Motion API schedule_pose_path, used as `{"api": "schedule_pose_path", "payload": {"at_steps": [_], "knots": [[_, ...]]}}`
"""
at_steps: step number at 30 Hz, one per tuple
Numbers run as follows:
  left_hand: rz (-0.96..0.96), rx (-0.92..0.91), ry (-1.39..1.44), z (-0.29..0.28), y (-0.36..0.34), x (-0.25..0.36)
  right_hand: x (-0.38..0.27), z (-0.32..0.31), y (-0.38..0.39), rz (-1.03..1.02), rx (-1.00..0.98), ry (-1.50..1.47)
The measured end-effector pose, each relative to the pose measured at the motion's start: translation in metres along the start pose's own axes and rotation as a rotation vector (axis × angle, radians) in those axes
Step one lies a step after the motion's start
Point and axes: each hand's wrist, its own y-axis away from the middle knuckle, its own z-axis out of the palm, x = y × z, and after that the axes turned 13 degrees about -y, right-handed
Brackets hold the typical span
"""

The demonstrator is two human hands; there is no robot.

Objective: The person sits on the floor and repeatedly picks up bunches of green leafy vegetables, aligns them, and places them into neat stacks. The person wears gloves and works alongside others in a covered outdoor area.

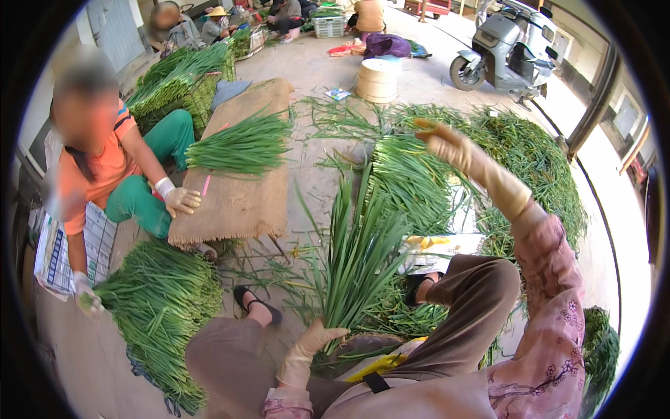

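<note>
My left hand, in a cream rubber glove, is closed round the lower end of a bunch of garlic chives above my lap. The long flat leaves fan up and away from me. Farther off to the right, my right hand is raised in the same kind of glove, its fingers stretched out and slightly blurred, with nothing seen in it. Below and left of that hand lies a thick pile of chives with pale stems. Loose leaves are heaped between my legs.
At left a co-worker in orange rests one gloved hand on a burlap-covered bench bearing a chive bunch. Another chive pile lies near my left leg. Discarded leaves, a round tub and a scooter stand beyond.
</note>
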Motion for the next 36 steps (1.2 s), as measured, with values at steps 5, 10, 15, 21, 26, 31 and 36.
{"api": "schedule_pose_path", "payload": {"at_steps": [5,10,15,21,26,31,36], "knots": [[-0.261,0.043,0.162,0.006,-0.002,0.033,0.015,0.157,0.076,-0.151,-0.665,0.724],[-0.340,-0.156,0.275,0.009,-0.005,0.070,0.049,0.223,0.088,-0.448,-0.659,0.683],[-0.361,-0.256,0.167,-0.009,0.014,0.092,0.060,0.230,0.059,-0.722,-0.655,0.874],[-0.295,-0.358,0.418,-0.039,0.024,0.092,0.062,0.244,0.018,-0.525,-0.943,0.340],[-0.077,-0.186,0.701,-0.084,0.038,0.116,0.059,0.229,-0.038,-0.173,-0.965,0.227],[0.015,0.583,0.675,-0.129,0.069,0.143,0.012,0.229,-0.183,0.134,-0.744,0.583],[0.189,0.574,0.691,-0.139,0.089,0.157,0.018,0.276,-0.343,-0.056,-0.347,0.686]]}}
